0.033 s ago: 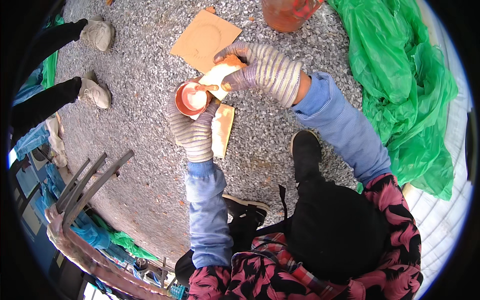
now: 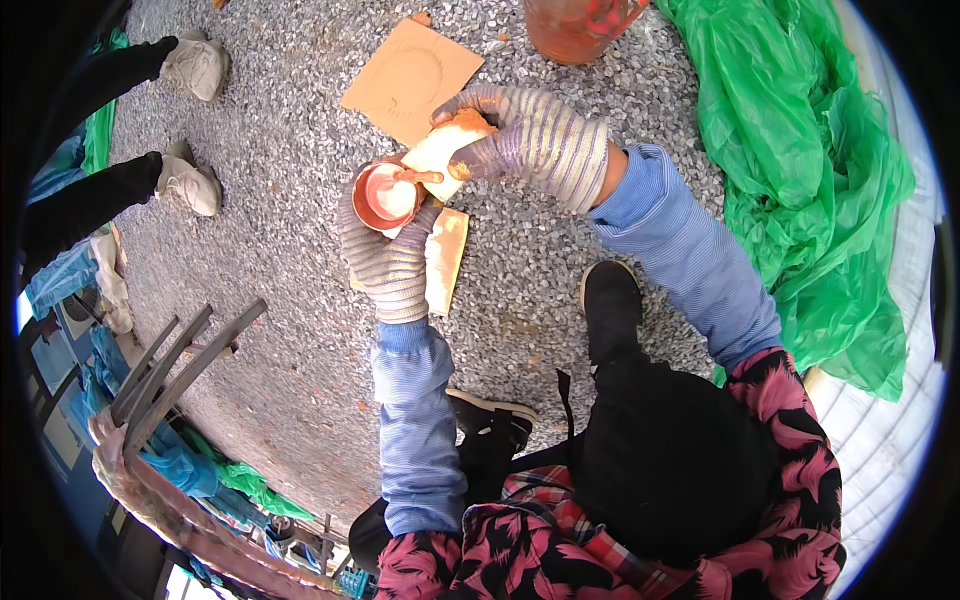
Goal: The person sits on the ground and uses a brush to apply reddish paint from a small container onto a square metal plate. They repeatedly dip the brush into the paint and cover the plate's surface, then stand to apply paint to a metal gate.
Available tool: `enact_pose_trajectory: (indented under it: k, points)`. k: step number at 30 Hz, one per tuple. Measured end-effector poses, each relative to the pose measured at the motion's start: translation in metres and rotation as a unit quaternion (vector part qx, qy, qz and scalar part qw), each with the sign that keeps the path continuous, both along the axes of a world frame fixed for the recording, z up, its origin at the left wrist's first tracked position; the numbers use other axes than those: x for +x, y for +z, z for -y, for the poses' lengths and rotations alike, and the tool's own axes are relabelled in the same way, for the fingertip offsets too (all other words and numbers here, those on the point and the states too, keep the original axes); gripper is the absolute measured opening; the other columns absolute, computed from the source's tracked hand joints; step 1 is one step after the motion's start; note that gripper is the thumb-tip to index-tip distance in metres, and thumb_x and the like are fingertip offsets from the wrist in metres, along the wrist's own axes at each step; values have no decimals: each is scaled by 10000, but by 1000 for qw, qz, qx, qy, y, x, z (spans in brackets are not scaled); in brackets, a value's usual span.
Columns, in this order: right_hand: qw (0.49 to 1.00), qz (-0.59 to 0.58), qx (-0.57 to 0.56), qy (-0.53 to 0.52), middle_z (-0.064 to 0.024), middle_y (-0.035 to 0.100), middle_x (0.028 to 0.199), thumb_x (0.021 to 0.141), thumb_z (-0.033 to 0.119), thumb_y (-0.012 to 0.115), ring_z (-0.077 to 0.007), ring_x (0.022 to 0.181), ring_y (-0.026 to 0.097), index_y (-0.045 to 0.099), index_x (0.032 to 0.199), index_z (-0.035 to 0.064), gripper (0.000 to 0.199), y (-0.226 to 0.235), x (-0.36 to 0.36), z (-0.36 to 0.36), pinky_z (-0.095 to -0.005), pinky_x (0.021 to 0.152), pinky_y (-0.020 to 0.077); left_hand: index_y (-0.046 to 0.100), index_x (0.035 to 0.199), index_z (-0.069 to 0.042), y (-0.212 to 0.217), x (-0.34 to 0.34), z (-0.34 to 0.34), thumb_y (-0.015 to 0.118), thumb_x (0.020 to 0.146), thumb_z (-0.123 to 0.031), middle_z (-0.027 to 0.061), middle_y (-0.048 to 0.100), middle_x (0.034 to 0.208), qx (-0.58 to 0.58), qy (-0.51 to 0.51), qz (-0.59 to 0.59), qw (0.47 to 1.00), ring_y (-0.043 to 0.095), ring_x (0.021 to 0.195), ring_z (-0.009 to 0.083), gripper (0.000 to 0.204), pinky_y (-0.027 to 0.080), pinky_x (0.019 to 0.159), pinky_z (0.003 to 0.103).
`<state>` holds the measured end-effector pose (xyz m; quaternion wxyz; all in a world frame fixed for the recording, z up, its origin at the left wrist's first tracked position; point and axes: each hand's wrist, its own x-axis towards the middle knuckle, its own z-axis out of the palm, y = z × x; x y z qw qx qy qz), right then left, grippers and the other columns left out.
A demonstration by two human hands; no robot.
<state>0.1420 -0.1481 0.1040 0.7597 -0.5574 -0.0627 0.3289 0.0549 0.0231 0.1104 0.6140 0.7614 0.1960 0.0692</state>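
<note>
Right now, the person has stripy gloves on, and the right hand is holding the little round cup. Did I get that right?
Almost! The wrong bit is which hand: the head view shows the little round cup in the left hand, while the right hand holds a pale piece. The person does have stripy gloves on.

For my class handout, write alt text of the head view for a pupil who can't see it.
A person's gloved left hand holds a reddish-brown cup of pinkish material while the gloved right hand grips a pale, orange-edged piece beside it. A tan sheet lies on speckled gray ground, green plastic bunched at right.
</note>
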Motion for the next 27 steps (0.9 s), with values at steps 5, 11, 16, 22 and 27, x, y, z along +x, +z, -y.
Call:
enact_pose_trajectory:
  k: [5, 11, 16, 22, 27]
  points:
    - [948, -220, 228, 35, -42, 579, 892, 715, 222, 752, -75, 693, 520, 508, 1140, -13, 544, -34, -12, 34, -185, 546, 421, 486, 1123, -32, -7, -1, 23, 772, 580, 37, 63, 577, 1045, -37, 11, -10, 999, 559, 961, 173, 618, 470, 857, 294]
    - [907, -286, 300, -79, -144, 537, 1119, 752, 328, 712, -138, 835, 567, 417, 1260, 42, 653, -30, -61, 111, -223, 605, 455, 482, 1106, -42, -41, -13, 48, 800, 544, 10, 52, 574, 1039, -33, -48, -22, 998, 559, 945, 168, 648, 477, 843, 286]
    - [895, -291, 321, -110, -138, 527, 1070, 746, 408, 697, -142, 736, 522, 426, 1265, 66, 677, -33, -91, 158, -251, 603, 419, 472, 1103, -39, -77, -21, 75, 803, 575, -4, 62, 571, 1061, -5, -100, -37, 994, 553, 965, 151, 624, 481, 839, 273]
    - [919, -230, 273, -166, -139, 512, 1058, 747, 333, 701, -133, 676, 474, 386, 1312, 102, 687, -25, -105, 164, -250, 580, 388, 509, 1082, -29, -87, -7, 107, 819, 544, -45, 73, 553, 1018, 16, -92, -3, 996, 553, 924, 182, 621, 466, 825, 292]
    - [926, -230, 260, -146, -145, 522, 1101, 676, 248, 752, -145, 700, 493, 370, 1319, 65, 771, -14, -98, 166, -240, 602, 392, 538, 1066, -33, -102, 5, 113, 773, 529, -10, 93, 548, 996, 43, -92, -19, 995, 552, 913, 220, 587, 457, 814, 321]
